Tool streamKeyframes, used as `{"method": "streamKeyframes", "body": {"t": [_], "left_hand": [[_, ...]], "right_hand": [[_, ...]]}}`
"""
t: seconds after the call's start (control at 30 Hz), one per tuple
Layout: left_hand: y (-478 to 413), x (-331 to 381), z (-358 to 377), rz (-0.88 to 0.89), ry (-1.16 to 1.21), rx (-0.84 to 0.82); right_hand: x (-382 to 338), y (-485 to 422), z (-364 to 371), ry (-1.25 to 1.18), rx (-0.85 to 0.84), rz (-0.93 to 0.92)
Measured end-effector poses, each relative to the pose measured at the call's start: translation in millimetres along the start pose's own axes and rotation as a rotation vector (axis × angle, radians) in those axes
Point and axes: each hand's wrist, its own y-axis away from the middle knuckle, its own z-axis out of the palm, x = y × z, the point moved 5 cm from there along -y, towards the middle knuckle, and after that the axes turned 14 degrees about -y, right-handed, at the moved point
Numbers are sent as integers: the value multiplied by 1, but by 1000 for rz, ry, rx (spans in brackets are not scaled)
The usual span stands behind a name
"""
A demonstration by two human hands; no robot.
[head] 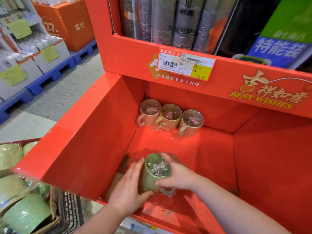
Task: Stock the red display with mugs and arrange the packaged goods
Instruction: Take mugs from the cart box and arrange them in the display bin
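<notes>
Left hand [130, 188] and right hand [179, 174] both clasp the green mug [155, 173] near the front-left corner of the red display [94, 137]. Film-wrapped, likely slick and breakable; we would grip its body.

The red display [128, 53] reads "HAOKEXING" and "BEST WISHES" on its shelf edge. Its price tag [186, 64] shows "¥ 10.50" on yellow. An orange box [67, 22] shows "27.", and a blue package [276, 48] reads "特能装".

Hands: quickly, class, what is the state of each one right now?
Left hand: holds the green mug.
Right hand: holds the same mug.
</notes>
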Motion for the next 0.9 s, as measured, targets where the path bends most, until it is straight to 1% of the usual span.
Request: {"method": "streamKeyframes", "body": {"t": [0.07,0.17,0.27,0.33,0.37,0.43,0.53,0.6,0.67,0.77,0.9], "left_hand": [[4,1,2,4,-50,20],[8,6,1,91,-212,96],[12,-1,11,56,-350,-35],[12,-10,18,2,-362,-102],[11,-10,17,-1,-348,-100],[11,-9,19,6,-326,-107],[10,-9,20,-6,-329,-74],[11,-9,19,-5,-348,-66],[11,-9,18,-2,-364,-44],[11,-8,16,23,-351,35],[12,-15,23,33,-371,81]], "right_hand": [[5,9,-23,-42,191,33],[21,23,-66,-51,489,125],[39,35,-104,-105,745,242],[53,36,-124,-191,899,307],[59,35,-132,-221,954,342],[68,27,-146,-268,992,366],[71,10,-158,-328,945,303],[69,6,-160,-280,900,297],[73,6,-163,-227,889,296],[78,10,-173,-122,944,336],[73,6,-179,-47,964,379]]}}
